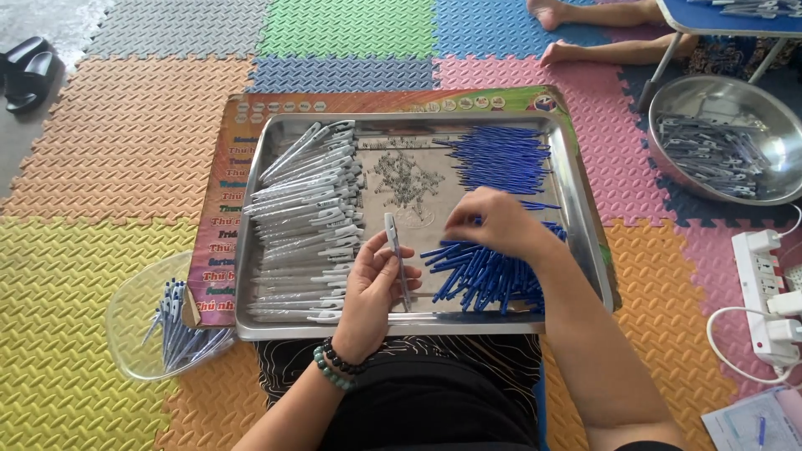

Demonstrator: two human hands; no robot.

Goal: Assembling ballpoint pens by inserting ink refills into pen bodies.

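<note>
A steel tray [418, 324] rests on a low printed board over my lap. My left hand [376, 288] holds a grey pen barrel [394, 250] upright over the tray's middle. My right hand [499, 221] reaches down with fingers pinched into a heap of blue pen refills [484, 276] at the tray's right; whether it grips one I cannot tell. More blue refills [501, 154] lie at the tray's far right. Many grey pen barrels [309, 217] are stacked along the left side. A scatter of small metal springs [405, 179] lies in the tray's centre.
A clear plastic bowl [138, 330] with several finished pens sits at my left on the foam mats. A steel bowl [727, 96] of grey pen parts stands at the right. A white power strip [764, 288] lies to the right. Another person's feet [555, 33] show beyond.
</note>
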